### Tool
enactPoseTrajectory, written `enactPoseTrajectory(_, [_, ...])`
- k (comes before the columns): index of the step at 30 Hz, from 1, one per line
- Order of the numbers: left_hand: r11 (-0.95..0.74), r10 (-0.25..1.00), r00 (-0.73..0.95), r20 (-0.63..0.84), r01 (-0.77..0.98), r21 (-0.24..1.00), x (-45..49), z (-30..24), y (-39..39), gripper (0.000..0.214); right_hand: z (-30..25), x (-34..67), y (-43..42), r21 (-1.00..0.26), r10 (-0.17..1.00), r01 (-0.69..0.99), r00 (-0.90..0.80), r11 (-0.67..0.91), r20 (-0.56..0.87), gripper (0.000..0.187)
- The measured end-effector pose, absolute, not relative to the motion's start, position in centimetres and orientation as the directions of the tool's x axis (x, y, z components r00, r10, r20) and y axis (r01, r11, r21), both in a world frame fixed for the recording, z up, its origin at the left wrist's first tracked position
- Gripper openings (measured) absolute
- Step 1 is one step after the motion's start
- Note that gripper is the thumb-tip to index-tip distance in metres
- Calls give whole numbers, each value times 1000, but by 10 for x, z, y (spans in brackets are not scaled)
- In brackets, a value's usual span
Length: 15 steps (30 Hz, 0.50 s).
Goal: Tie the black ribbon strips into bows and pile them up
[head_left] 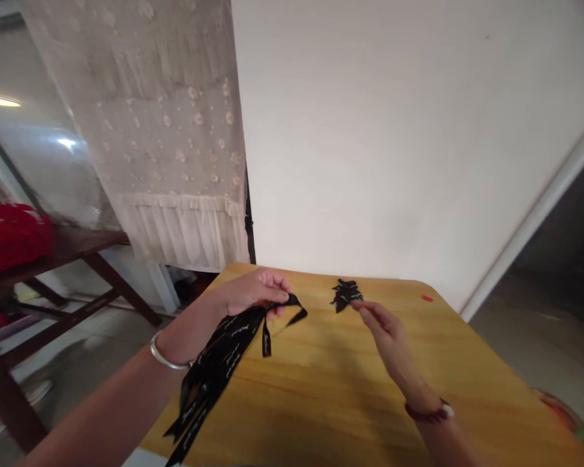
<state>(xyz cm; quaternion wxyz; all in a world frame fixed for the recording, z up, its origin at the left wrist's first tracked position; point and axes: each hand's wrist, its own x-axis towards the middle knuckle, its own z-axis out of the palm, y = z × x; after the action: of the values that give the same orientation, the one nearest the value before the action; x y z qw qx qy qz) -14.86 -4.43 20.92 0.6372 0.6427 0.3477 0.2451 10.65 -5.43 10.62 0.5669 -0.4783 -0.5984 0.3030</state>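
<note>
My left hand [267, 292] is closed in a pinch around a bundle of long black ribbons [224, 357] printed with white script. The strips hang down to the left over the table edge, and one end curls out to the right of the fingers. Further right, a small heap of black ribbon pieces with white print and pointed ends [344, 295] lies on the wooden table [311, 402]. At its right edge is my right hand [382, 331], thumb and forefinger brought together. Whether a piece is between those fingertips I cannot make out.
A small red object [427, 298] lies near the table's back right corner. Behind the table stands a white wall [394, 130], with a lace curtain [175, 130] to its left. At far left, a red bundle [10, 233] rests on a dark wooden bench [82, 243].
</note>
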Motion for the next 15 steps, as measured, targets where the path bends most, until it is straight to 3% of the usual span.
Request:
enactPoseTrajectory(4, [64, 667, 732, -141, 132, 989, -119, 190, -52, 11, 138, 84, -68, -945, 932, 22, -174, 326, 318, 24])
enactPoseTrajectory(6, [71, 656, 745, -122, 100, 993, -107, 179, -51, 12, 134, 76, -65, -979, 909, -137, -370, 150, 191, 29])
enactPoseTrajectory(9, [97, 674, 732, -100, 46, 994, -96, 156, -46, 13, 112, 76, -52, -979, 731, -178, -681, -100, 49, 46])
enactPoseTrajectory(15, [229, 841, 524, -139, -112, 967, -89, 87, -25, 30, 69, 111, -30, -932, 845, -333, -531, -146, 58, 31])
